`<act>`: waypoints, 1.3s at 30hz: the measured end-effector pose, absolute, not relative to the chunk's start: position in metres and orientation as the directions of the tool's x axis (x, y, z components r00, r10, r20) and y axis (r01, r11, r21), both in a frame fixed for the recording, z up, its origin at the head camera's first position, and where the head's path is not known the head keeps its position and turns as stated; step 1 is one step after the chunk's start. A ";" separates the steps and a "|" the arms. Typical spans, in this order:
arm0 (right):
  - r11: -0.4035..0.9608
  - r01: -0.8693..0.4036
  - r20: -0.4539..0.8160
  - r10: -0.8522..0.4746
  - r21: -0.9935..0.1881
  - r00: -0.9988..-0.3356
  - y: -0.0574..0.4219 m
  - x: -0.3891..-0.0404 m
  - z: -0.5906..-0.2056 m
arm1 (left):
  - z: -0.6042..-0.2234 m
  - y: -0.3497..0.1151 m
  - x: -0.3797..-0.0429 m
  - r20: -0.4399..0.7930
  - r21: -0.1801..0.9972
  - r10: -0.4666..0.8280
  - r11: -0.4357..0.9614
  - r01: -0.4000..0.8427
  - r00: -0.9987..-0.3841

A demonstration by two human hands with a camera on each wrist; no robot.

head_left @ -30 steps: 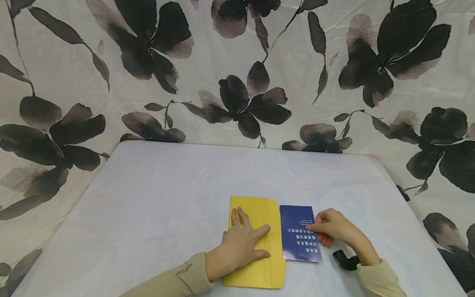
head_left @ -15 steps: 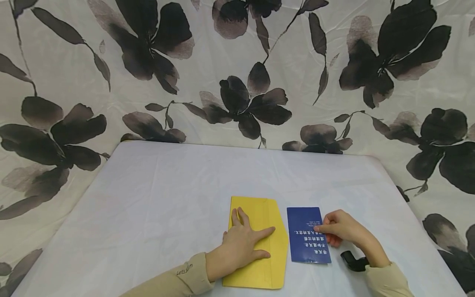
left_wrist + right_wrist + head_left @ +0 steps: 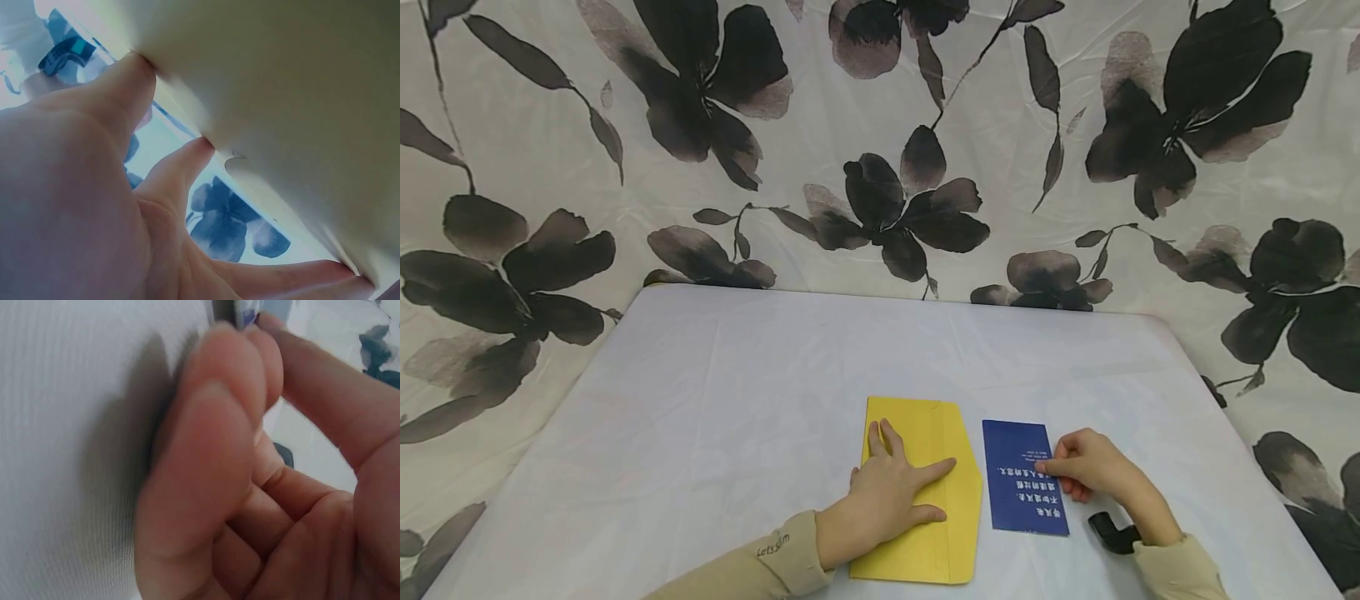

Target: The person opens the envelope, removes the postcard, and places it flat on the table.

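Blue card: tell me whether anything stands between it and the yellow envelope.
Nothing visible does: only a strip of white tabletop separates the blue card from the yellow envelope. The right hand pinches the card's opposite side; the left hand rests on the envelope.

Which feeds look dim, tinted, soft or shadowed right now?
Head: fairly even light, blue card and yellow envelope distinct; left wrist: envelope dim and dull, floral backdrop bright and bluish; right wrist: nearest fingers soft, casting a shadow on the white tabletop.
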State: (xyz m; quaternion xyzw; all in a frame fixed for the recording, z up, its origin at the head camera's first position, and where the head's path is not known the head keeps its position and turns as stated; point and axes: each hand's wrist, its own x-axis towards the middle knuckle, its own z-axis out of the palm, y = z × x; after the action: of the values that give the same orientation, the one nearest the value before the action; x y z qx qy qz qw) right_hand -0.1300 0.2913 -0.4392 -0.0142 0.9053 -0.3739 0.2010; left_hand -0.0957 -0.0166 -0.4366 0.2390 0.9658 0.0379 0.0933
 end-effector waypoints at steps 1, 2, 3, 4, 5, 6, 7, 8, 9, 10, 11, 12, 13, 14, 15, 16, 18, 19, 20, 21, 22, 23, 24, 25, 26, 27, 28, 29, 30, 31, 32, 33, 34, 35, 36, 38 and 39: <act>0.730 0.135 -0.356 -0.157 -0.670 -0.921 0.290 -0.130 -0.439 | -0.437 -0.017 -0.096 -0.162 0.119 0.469 0.883 0.454 -0.868; 0.738 0.138 -0.356 -0.146 -0.660 -0.923 0.288 -0.129 -0.439 | -0.436 -0.016 -0.096 -0.163 0.124 0.468 0.883 0.453 -0.869; 0.745 0.150 -0.360 -0.128 -0.650 -0.924 0.287 -0.129 -0.439 | -0.436 -0.016 -0.096 -0.165 0.125 0.466 0.884 0.451 -0.869; 0.752 0.157 -0.362 -0.115 -0.641 -0.925 0.286 -0.129 -0.438 | -0.436 -0.016 -0.095 -0.167 0.124 0.464 0.885 0.449 -0.870; 0.758 0.163 -0.362 -0.103 -0.632 -0.926 0.284 -0.129 -0.438 | -0.436 -0.016 -0.095 -0.169 0.124 0.463 0.886 0.447 -0.870; 0.765 0.167 -0.362 -0.092 -0.623 -0.928 0.283 -0.128 -0.437 | -0.436 -0.016 -0.095 -0.172 0.122 0.461 0.887 0.446 -0.870; 0.771 0.177 -0.363 -0.076 -0.611 -0.929 0.282 -0.128 -0.437 | -0.436 -0.016 -0.096 -0.172 0.114 0.460 0.888 0.446 -0.871; 0.781 0.180 -0.362 -0.063 -0.598 -0.930 0.282 -0.127 -0.437 | -0.436 -0.016 -0.095 -0.174 0.104 0.459 0.889 0.447 -0.871; 0.789 0.190 -0.363 -0.045 -0.584 -0.931 0.281 -0.127 -0.436 | -0.437 -0.016 -0.096 -0.174 0.084 0.457 0.890 0.449 -0.872; 0.798 0.191 -0.360 -0.035 -0.572 -0.932 0.281 -0.127 -0.436 | -0.437 -0.015 -0.096 -0.174 0.063 0.455 0.890 0.451 -0.873; 0.807 0.193 -0.358 -0.024 -0.558 -0.933 0.280 -0.127 -0.436 | -0.437 -0.015 -0.096 -0.174 0.038 0.453 0.890 0.454 -0.874; 0.817 0.193 -0.355 -0.015 -0.544 -0.935 0.280 -0.126 -0.436 | -0.437 -0.015 -0.096 -0.176 0.010 0.451 0.890 0.456 -0.875; 0.825 0.192 -0.351 -0.008 -0.532 -0.936 0.280 -0.126 -0.435 | -0.436 -0.015 -0.096 -0.176 -0.015 0.448 0.889 0.457 -0.877; 0.832 0.189 -0.348 -0.005 -0.521 -0.938 0.279 -0.126 -0.435 | -0.436 -0.015 -0.096 -0.179 -0.033 0.446 0.888 0.459 -0.877; 0.837 0.185 -0.344 -0.004 -0.514 -0.939 0.279 -0.126 -0.434 | -0.435 -0.015 -0.096 -0.184 -0.039 0.443 0.889 0.457 -0.878; 0.845 0.177 -0.336 -0.004 -0.505 -0.942 0.278 -0.126 -0.433 | -0.434 -0.015 -0.096 -0.190 -0.034 0.438 0.891 0.452 -0.878; 0.855 0.161 -0.320 -0.007 -0.493 -0.947 0.277 -0.125 -0.430 | -0.432 -0.016 -0.097 -0.200 -0.003 0.429 0.899 0.438 -0.881; 0.858 0.152 -0.310 -0.008 -0.490 -0.951 0.276 -0.125 -0.428 | -0.431 -0.017 -0.097 -0.203 0.025 0.426 0.902 0.431 -0.881; 0.861 0.144 -0.299 -0.010 -0.487 -0.954 0.276 -0.125 -0.426 | -0.431 -0.018 -0.098 -0.207 0.055 0.426 0.904 0.424 -0.881; 0.863 0.135 -0.286 -0.011 -0.487 -0.958 0.275 -0.124 -0.423 | -0.429 -0.020 -0.098 -0.210 0.088 0.427 0.904 0.418 -0.880; 0.864 0.128 -0.274 -0.012 -0.488 -0.962 0.275 -0.123 -0.421 | -0.429 -0.021 -0.099 -0.207 0.114 0.432 0.902 0.417 -0.878; 0.862 0.125 -0.267 -0.012 -0.492 -0.964 0.274 -0.122 -0.418 | -0.428 -0.022 -0.099 -0.200 0.132 0.443 0.896 0.424 -0.874; 0.860 0.120 -0.256 -0.012 -0.495 -0.967 0.273 -0.121 -0.414 | -0.427 -0.024 -0.099 -0.194 0.149 0.455 0.889 0.432 -0.869; 0.859 0.109 -0.241 -0.017 -0.500 -0.970 0.271 -0.120 -0.411 | -0.426 -0.025 -0.099 -0.187 0.161 0.468 0.882 0.443 -0.863; 0.860 0.094 -0.223 -0.024 -0.502 -0.975 0.270 -0.118 -0.408 | -0.424 -0.027 -0.099 -0.183 0.167 0.481 0.874 0.455 -0.857; 0.860 0.076 -0.202 -0.033 -0.505 -0.979 0.268 -0.116 -0.405 | -0.423 -0.028 -0.099 -0.176 0.168 0.495 0.867 0.469 -0.851; 0.861 0.053 -0.177 -0.043 -0.505 -0.983 0.266 -0.114 -0.402 | -0.422 -0.030 -0.099 -0.171 0.169 0.508 0.859 0.482 -0.844; 0.862 0.031 -0.153 -0.055 -0.505 -0.987 0.264 -0.112 -0.400 | -0.420 -0.031 -0.098 -0.172 0.170 0.518 0.853 0.493 -0.838; 0.863 0.004 -0.127 -0.069 -0.505 -0.990 0.261 -0.109 -0.398 | -0.419 -0.033 -0.097 -0.173 0.174 0.529 0.847 0.503 -0.831; 0.863 -0.027 -0.096 -0.087 -0.505 -0.992 0.259 -0.106 -0.396 | -0.418 -0.035 -0.095 -0.175 0.175 0.539 0.840 0.513 -0.824; 0.862 -0.054 -0.072 -0.104 -0.504 -0.992 0.256 -0.104 -0.396 | -0.416 -0.037 -0.094 -0.178 0.182 0.550 0.833 0.522 -0.816; 0.863 -0.079 -0.047 -0.118 -0.498 -0.992 0.253 -0.100 -0.396 | -0.415 -0.038 -0.092 -0.179 0.188 0.561 0.826 0.531 -0.808; 0.864 -0.103 -0.025 -0.133 -0.494 -0.991 0.250 -0.097 -0.397 | -0.414 -0.040 -0.090 -0.179 0.192 0.570 0.819 0.540 -0.802; 0.865 -0.123 -0.013 -0.148 -0.487 -0.989 0.247 -0.093 -0.398 | -0.414 -0.041 -0.089 -0.179 0.188 0.580 0.813 0.551 -0.794; 0.865 -0.147 -0.001 -0.168 -0.479 -0.986 0.245 -0.089 -0.401 | -0.413 -0.043 -0.087 -0.179 0.186 0.590 0.806 0.562 -0.787; 0.866 -0.190 -0.001 -0.215 -0.462 -0.977 0.242 -0.082 -0.408 | -0.413 -0.045 -0.083 -0.184 0.187 0.610 0.791 0.582 -0.770; 0.869 -0.204 -0.014 -0.235 -0.450 -0.972 0.241 -0.078 -0.412 | -0.414 -0.046 -0.081 -0.190 0.185 0.619 0.785 0.591 -0.762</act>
State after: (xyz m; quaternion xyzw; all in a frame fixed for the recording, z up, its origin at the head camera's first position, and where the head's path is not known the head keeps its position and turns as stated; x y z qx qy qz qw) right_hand -0.0775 0.2413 -0.4124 -0.1134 0.9662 -0.2290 0.0343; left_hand -0.0810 -0.0461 -0.4145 0.3228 0.9370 0.0569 0.1212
